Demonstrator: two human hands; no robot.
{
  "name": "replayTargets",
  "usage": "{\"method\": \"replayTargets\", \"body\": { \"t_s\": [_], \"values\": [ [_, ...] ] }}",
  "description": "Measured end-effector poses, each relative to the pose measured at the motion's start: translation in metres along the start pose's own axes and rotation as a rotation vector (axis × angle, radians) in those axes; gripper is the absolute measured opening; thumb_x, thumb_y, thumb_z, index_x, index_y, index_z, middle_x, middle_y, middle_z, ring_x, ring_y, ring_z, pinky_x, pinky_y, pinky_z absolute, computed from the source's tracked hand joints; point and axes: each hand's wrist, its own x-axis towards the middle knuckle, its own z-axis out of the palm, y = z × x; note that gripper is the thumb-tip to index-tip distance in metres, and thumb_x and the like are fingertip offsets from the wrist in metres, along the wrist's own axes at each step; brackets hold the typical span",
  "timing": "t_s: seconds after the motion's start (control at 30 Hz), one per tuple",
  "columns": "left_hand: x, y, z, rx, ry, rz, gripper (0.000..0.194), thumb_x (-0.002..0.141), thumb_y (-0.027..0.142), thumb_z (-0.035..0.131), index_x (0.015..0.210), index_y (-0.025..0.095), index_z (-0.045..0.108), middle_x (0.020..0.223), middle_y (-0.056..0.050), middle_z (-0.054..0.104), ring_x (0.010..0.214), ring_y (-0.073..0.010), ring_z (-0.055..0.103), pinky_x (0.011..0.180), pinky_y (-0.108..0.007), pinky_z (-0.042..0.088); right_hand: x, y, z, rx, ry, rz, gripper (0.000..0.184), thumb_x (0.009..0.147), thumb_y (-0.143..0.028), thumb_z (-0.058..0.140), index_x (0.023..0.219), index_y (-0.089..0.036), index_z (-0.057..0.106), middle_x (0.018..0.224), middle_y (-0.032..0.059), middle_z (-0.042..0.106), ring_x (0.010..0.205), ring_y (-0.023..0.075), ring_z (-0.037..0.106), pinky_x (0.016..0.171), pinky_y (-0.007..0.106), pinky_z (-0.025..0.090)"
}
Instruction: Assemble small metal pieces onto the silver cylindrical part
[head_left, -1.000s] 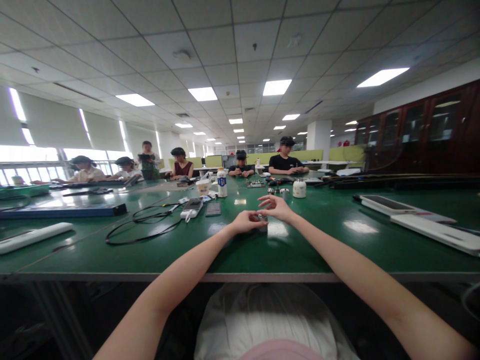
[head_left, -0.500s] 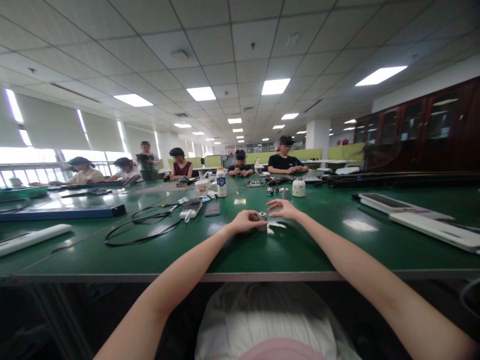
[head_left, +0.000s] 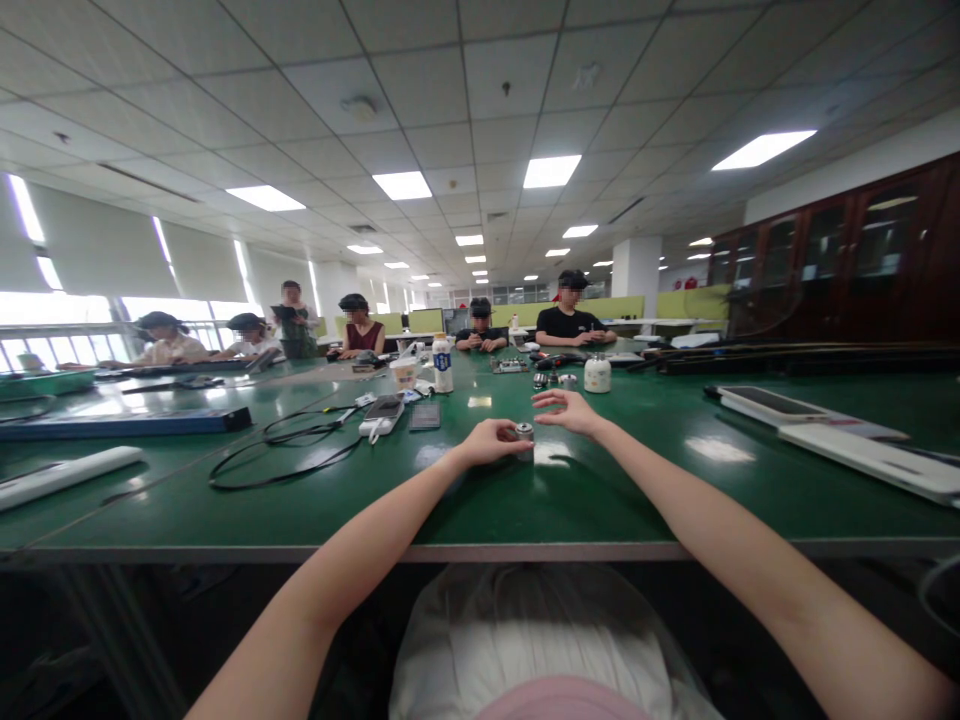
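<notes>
On the green table, a small silver metal cylinder (head_left: 524,432) with a round opening or ring on top stands upright. My left hand (head_left: 488,441) has its thumb and fingers closed around the cylinder's left side. My right hand (head_left: 568,411) is raised just beyond and to the right of the cylinder, fingers spread and bent, apart from it. Past the right hand lie several small metal parts (head_left: 541,380), partly hidden by its fingers. What these parts are is too small to tell.
Behind the metal parts stands a white patterned jar (head_left: 598,375). Left of centre are a white bottle (head_left: 442,366), a cup (head_left: 405,374), a handheld device (head_left: 383,415) and a looped black cable (head_left: 281,482). Flat white devices (head_left: 870,460) lie at right. Several people sit across the table.
My right hand has risen slightly and shifted a little away from me, its fingers still apart. The left hand and the metal cylinder have barely moved.
</notes>
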Motion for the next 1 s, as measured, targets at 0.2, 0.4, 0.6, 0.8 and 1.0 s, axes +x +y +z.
{"method": "replayTargets", "body": {
  "t_s": [0.2,0.4,0.6,0.8,1.0],
  "values": [
    [-0.001,0.001,0.001,-0.017,0.007,0.008,0.055,0.063,0.053,0.068,0.099,0.011,0.065,0.077,-0.007,0.068,0.068,-0.0163,0.061,0.062,-0.023,0.044,-0.004,-0.022,0.015,0.102,-0.026,-0.080,0.047,0.059,-0.024,0.078,0.102,-0.015,0.062,0.098,0.0103,0.068,0.087,0.0204,0.066,0.080,0.037,0.055],
    [-0.003,0.005,0.000,-0.022,0.024,-0.004,0.055,0.061,0.052,0.071,0.096,0.010,0.066,0.073,-0.006,0.067,0.067,-0.0170,0.061,0.061,-0.023,0.045,-0.007,-0.027,0.022,0.134,-0.056,-0.102,0.048,0.061,-0.026,0.078,0.104,-0.016,0.060,0.100,0.0102,0.067,0.082,0.0197,0.067,0.077,0.037,0.056],
    [-0.004,0.006,0.000,-0.020,0.026,-0.004,0.056,0.060,0.052,0.071,0.097,0.010,0.066,0.073,-0.007,0.068,0.067,-0.0174,0.061,0.061,-0.023,0.044,-0.011,-0.033,0.026,0.097,-0.108,-0.099,0.044,0.061,-0.026,0.077,0.101,-0.015,0.061,0.099,0.0105,0.066,0.077,0.0178,0.067,0.070,0.031,0.056],
    [-0.002,0.003,0.000,-0.031,0.004,0.004,0.056,0.062,0.052,0.070,0.098,0.010,0.065,0.074,-0.007,0.068,0.067,-0.0171,0.061,0.061,-0.023,0.045,-0.011,-0.036,0.029,-0.094,-0.024,-0.152,0.040,0.064,-0.038,0.073,0.097,-0.016,0.064,0.077,0.0040,0.067,0.053,0.0093,0.055,0.049,0.020,0.048],
    [0.000,-0.002,0.002,-0.033,-0.007,0.014,0.056,0.064,0.053,0.068,0.101,0.011,0.065,0.081,-0.009,0.069,0.072,-0.0176,0.062,0.062,-0.023,0.045,-0.004,-0.035,0.027,0.027,0.139,-0.114,0.043,0.079,-0.051,0.051,0.052,-0.017,0.051,0.054,0.0000,0.054,0.043,0.0084,0.048,0.044,0.021,0.041]
  ]
}}
